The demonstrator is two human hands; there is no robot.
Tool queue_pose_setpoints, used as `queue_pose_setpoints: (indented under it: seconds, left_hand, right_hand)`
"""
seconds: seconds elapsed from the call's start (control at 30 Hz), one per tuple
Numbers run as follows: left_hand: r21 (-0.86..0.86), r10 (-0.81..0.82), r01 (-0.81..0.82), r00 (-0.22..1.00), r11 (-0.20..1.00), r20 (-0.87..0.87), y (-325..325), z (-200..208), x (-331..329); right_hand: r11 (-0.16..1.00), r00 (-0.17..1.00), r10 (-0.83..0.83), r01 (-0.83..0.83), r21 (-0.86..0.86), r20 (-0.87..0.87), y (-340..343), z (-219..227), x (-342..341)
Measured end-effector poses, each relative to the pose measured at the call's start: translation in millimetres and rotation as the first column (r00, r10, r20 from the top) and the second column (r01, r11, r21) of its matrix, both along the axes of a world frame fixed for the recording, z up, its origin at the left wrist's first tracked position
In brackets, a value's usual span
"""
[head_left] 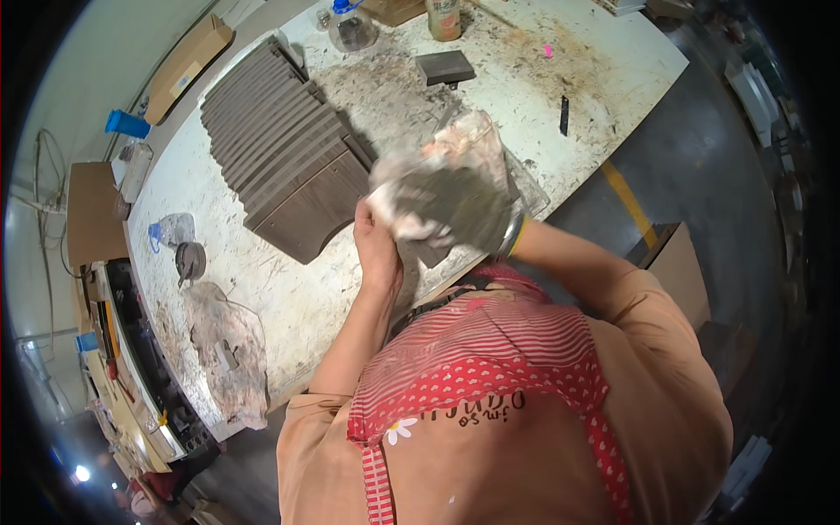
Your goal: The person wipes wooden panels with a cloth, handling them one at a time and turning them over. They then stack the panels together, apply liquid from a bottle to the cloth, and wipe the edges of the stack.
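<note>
Rag, head view: blurred, bunched in the gloved right hand over the tabletop. Left hand beside it, fingers' hold can't be told. Wiping looks underway; curved brown panels stacked left, cleaned or not unclear.

Ahead-left is blocked by the board stack; far middle is interrupted by a dark block. Passage is left open across the table between stack and dirty rag.
</note>
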State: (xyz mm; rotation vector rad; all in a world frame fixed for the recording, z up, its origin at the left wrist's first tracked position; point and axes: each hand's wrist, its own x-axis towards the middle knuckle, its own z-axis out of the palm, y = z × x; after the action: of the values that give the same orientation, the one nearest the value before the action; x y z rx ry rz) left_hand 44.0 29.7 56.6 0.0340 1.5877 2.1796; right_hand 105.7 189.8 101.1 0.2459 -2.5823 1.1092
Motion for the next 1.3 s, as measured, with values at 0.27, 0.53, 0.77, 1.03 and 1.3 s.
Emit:
queue_pose_setpoints:
  seconds: [0.27,0.53,0.77,1.03,1.3]
  left_hand:
    - [0.081,0.114,-0.122,0.989,0.989,0.095,-43,-5,-6]
    - [0.096,0.293,-0.286,0.953,0.953,-0.073,-90,14,-23]
    - [-0.387,0.01,-0.412,0.695,0.825,-0.719,-120,28,-53]
    - [-0.282,0.249,-0.439,0.817,0.853,-0.52,-147,-23,-113]
    - [0.028,0.222,-0.222,0.975,0.975,0.02,-126,-8,-107]
  right_hand:
    - [0.832,0.841,-0.512,0.536,-0.144,0.175,161,-14,13]
    - [0.961,0.967,-0.238,0.221,0.163,0.093,89,19,-15]
    - [0.858,0.935,0.193,-0.308,0.411,0.298,-4,-47,-58]
    - [0.971,0.932,-0.237,0.237,0.036,0.273,-60,-44,-82]
    - [0.425,0.909,-0.24,0.413,-0.805,0.34,-16,-79,-123]
